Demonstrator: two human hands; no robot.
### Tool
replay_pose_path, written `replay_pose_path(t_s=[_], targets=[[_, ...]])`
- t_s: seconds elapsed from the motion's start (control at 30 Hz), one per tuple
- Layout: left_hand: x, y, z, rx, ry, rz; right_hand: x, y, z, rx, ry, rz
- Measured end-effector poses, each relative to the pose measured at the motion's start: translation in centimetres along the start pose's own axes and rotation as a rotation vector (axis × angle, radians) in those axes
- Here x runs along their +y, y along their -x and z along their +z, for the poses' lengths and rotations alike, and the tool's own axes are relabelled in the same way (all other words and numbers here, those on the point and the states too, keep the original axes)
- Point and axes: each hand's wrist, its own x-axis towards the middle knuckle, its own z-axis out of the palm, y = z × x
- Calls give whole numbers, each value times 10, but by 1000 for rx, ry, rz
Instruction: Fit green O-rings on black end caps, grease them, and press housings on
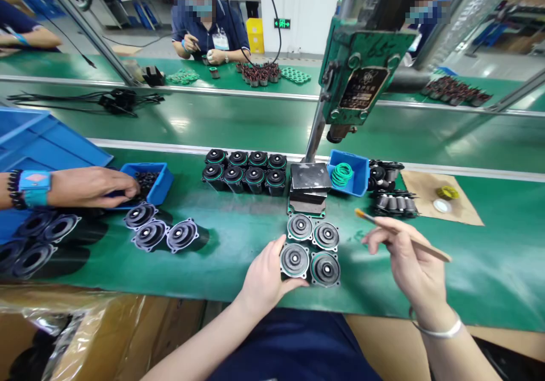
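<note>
My left hand [264, 273] is curled round the side of a round black motor housing [294, 260], its thumb along the front. That housing stands upright in a tight cluster with others like it, each with a pale flanged rim and a stepped black centre; green rings show at some rims. To the right, my right hand [412, 262] grips a small wooden-handled brush [419, 247] between thumb and fingers. Its orange bristles point left, in the air beside the cluster and apart from it.
Behind the cluster stands a press [361, 80] over a metal block [310, 178]. A blue bin [349, 168] holds green rings [342, 175]. Housings [234, 176] stand in rows. At left, another person's hand [97, 187] reaches into a blue bin [160, 185]. Cardboard [462, 208] bears a yellow tin [448, 191].
</note>
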Motion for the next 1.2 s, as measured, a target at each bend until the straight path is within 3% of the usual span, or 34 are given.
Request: replay_pose_path(t_s=[0.17, 0.33, 0.43, 0.53, 0.73, 1.0, 1.2], targets=[[-8, -19, -10, -91, 108, 85, -8, -34, -8, -179, 98, -41], [-24, -42, -28, -317, 329, 161, -16, -72, 18, -227, -49, -44], [-31, -49, -23, -416, 499, 98, -15, -89, 40, -350, -115, -1], [-35, -47, -12, -435, 604, 35, -10, -102, 57, -547, -49, 48], [-39, -47, -3, -471, 700, -8, -6, -117, 73, -805, 75, 30], [-41, -48, -1, -489, 691, -41, -13, -129, 75, -915, 374, -155], [-38, -50, -2, -472, 681, -28, -19, -110, 62, -789, 527, -245]])
